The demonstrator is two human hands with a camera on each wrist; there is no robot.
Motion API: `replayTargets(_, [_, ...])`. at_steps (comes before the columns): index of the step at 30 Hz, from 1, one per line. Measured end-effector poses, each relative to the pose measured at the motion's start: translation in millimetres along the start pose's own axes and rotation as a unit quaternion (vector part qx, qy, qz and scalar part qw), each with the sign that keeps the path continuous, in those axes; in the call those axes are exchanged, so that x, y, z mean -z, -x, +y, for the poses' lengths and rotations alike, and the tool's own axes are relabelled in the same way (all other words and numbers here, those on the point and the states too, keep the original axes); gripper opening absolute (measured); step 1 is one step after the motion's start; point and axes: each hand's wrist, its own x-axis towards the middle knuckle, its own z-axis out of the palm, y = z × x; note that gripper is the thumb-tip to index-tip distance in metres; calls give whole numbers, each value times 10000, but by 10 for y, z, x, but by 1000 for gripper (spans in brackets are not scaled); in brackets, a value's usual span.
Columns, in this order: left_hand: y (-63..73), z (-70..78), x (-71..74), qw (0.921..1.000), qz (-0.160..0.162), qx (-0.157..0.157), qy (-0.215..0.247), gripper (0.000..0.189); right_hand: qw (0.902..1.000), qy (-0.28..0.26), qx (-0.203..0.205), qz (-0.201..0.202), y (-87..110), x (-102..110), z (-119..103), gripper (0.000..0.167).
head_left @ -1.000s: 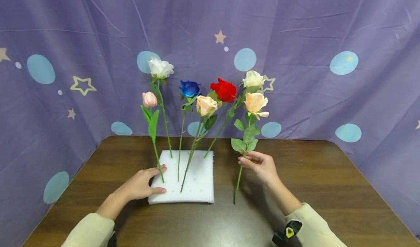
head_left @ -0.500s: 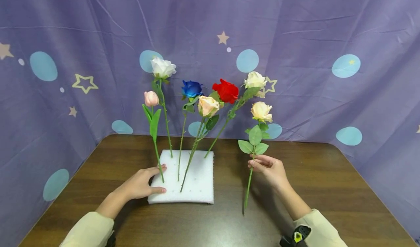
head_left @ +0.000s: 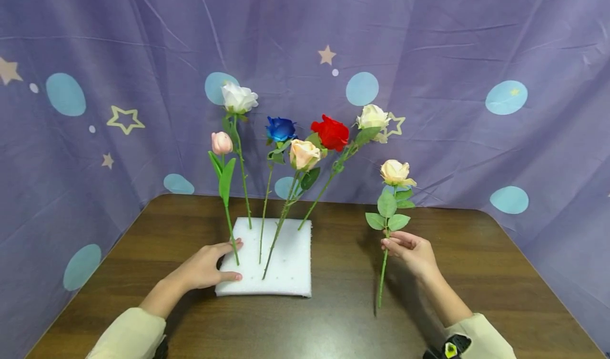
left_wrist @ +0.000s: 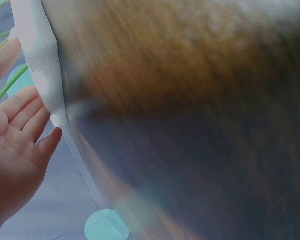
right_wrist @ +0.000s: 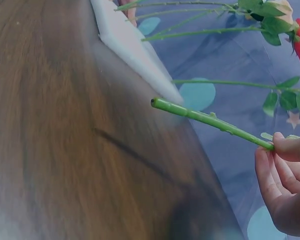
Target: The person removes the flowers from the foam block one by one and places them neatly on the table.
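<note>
A white foam block (head_left: 295, 263) lies on the table with several artificial flowers standing in it: a pink tulip (head_left: 221, 143), a white rose (head_left: 239, 98), a blue rose (head_left: 280, 129), a peach rose (head_left: 305, 154), a red rose (head_left: 331, 133) and a creamy white rose (head_left: 373, 117). My left hand (head_left: 206, 267) rests at the block's left edge, thumb and fingers spread, near the tulip stem. To the right of the block, my right hand (head_left: 413, 252) pinches the stem of a pale yellow rose (head_left: 396, 173) just below its leaves. In the right wrist view, the rose's stem (right_wrist: 210, 120) ends free above the table.
The brown wooden table (head_left: 333, 322) backs onto a purple curtain (head_left: 429, 41) with stars and blue spots. Small holes mark the foam's front part. The upright flowers stand between the hands, and the creamy white rose leans out to the right.
My right hand has moved to the right with the pale yellow rose, away from the foam block and the creamy white rose. The left hand has stayed at the block.
</note>
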Motion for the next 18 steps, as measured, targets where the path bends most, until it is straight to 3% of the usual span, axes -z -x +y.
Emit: replayTargets(18, [4, 5, 5, 10000, 15, -41, -78, 74, 9966, 805, -68, -165, 7, 493, 126, 54])
